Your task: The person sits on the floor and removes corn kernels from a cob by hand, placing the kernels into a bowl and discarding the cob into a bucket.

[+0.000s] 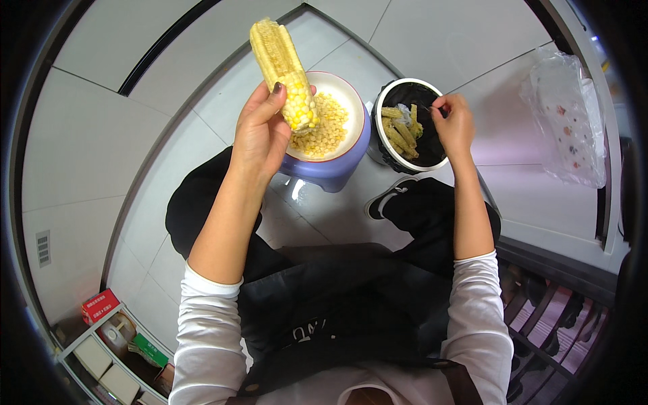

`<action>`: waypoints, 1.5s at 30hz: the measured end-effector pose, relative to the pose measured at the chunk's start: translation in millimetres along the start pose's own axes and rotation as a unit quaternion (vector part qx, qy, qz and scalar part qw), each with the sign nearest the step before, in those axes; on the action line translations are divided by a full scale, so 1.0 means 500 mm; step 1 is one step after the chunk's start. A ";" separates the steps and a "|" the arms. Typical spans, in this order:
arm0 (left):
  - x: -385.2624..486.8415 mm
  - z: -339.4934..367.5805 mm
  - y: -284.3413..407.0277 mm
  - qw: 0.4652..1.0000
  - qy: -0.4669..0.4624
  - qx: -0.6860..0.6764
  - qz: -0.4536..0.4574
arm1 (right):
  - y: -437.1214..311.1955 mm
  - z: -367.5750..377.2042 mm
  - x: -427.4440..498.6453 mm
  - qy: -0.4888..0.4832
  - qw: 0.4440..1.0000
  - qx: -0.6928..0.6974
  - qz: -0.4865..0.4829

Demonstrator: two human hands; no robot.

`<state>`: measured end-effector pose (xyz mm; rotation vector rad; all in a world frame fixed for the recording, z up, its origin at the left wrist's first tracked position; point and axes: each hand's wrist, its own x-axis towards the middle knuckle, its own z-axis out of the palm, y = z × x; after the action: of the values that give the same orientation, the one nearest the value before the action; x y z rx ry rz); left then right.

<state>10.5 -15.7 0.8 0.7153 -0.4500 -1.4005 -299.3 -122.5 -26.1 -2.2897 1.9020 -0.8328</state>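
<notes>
My left hand point(263, 126) grips a corn cob point(283, 66) by its lower part, thumb across the front. Much of its upper length is stripped; yellow and white kernels cover the end nearest me. Below it, a white bowl with a red rim point(354, 101) holds loose corn kernels point(326, 129). My right hand point(455, 124) is over the right side of a white-rimmed bin point(390, 91), thumb and fingertips pinched together. Whether a fine strand is between them is unclear. Several bare cobs point(402, 134) lie in the bin's black liner point(430, 144).
The bowl sits on a purple plastic stool point(324, 174) between my legs. A clear plastic bag point(567, 121) hangs at the right. Shoes stand on a rack point(552, 324) at lower right. A shelf unit point(96, 329) with boxes and a bottle is at lower left.
</notes>
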 end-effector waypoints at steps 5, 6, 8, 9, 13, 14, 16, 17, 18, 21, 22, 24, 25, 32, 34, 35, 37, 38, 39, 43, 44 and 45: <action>-0.002 -0.003 -0.003 1.000 0.000 0.024 0.000 | -0.002 -0.047 0.029 -0.127 0.982 -0.132 0.052; -0.003 -0.003 -0.002 1.000 0.001 0.028 0.000 | 0.008 -0.050 0.033 -0.108 0.982 -0.151 0.025; -0.003 -0.001 0.000 0.999 0.005 0.036 0.002 | 0.030 -0.054 0.042 -0.070 0.979 -0.187 -0.032; -0.004 -0.002 0.000 0.999 0.006 0.036 0.003 | 0.035 -0.056 0.045 -0.067 0.979 -0.192 -0.033; -0.006 -0.006 0.002 0.999 0.015 0.038 0.008 | 0.008 -0.072 0.057 -0.072 0.979 -0.193 0.013; -0.007 -0.007 0.003 0.999 0.019 0.039 0.009 | -0.003 -0.076 0.060 -0.077 0.978 -0.188 0.037; -0.007 -0.002 0.005 0.999 0.010 0.044 0.011 | 0.024 -0.069 0.064 0.053 0.969 -0.221 -0.097; -0.006 0.001 0.005 0.999 0.006 0.046 0.012 | 0.034 -0.065 0.064 0.071 0.978 -0.167 -0.106; -0.006 0.000 0.004 0.999 0.002 0.043 0.011 | 0.024 -0.066 0.067 0.088 0.983 -0.110 -0.118; -0.007 -0.004 -0.002 0.999 -0.008 0.032 0.007 | -0.070 -0.060 0.056 -0.044 0.990 0.113 0.069; -0.007 0.001 -0.005 1.000 -0.017 0.025 0.002 | -0.084 -0.049 0.047 -0.008 0.986 0.165 0.010; -0.007 0.004 -0.009 0.999 -0.027 0.020 -0.004 | -0.135 -0.040 0.032 0.003 0.962 0.264 -0.070; -0.009 0.006 -0.010 0.999 -0.028 0.024 -0.004 | -0.174 -0.045 0.026 -0.021 0.945 0.314 -0.090; -0.020 0.022 -0.016 0.998 -0.047 0.028 -0.018 | -0.269 -0.032 -0.002 -0.158 0.877 0.417 -0.177; -0.024 0.023 -0.015 0.998 -0.058 0.020 -0.031 | -0.285 -0.034 0.009 -0.162 0.868 0.431 -0.188; -0.025 0.023 -0.015 0.997 -0.063 0.018 -0.038 | -0.289 -0.036 0.014 -0.164 0.863 0.437 -0.194; -0.026 0.022 -0.013 0.996 -0.071 0.010 -0.053 | -0.286 -0.031 0.019 -0.201 0.845 0.460 -0.185; -0.027 0.021 -0.009 0.995 -0.076 0.004 -0.061 | -0.288 -0.030 0.022 -0.208 0.840 0.464 -0.188; -0.027 0.021 -0.008 0.994 -0.081 -0.003 -0.070 | -0.287 -0.028 0.023 -0.215 0.836 0.468 -0.190; -0.028 0.024 -0.009 0.994 -0.083 0.010 -0.070 | -0.288 -0.019 0.022 -0.212 0.836 0.472 -0.184; -0.028 0.024 -0.009 0.994 -0.085 0.006 -0.072 | -0.289 -0.019 0.021 -0.207 0.840 0.463 -0.190; -0.028 0.024 -0.009 0.993 -0.087 0.003 -0.073 | -0.290 -0.019 0.020 -0.202 0.844 0.455 -0.197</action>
<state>-2.7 -4.5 8.3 0.6433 -0.5480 -1.6077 -172.5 -93.7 39.2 -1.9704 0.6134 -0.9043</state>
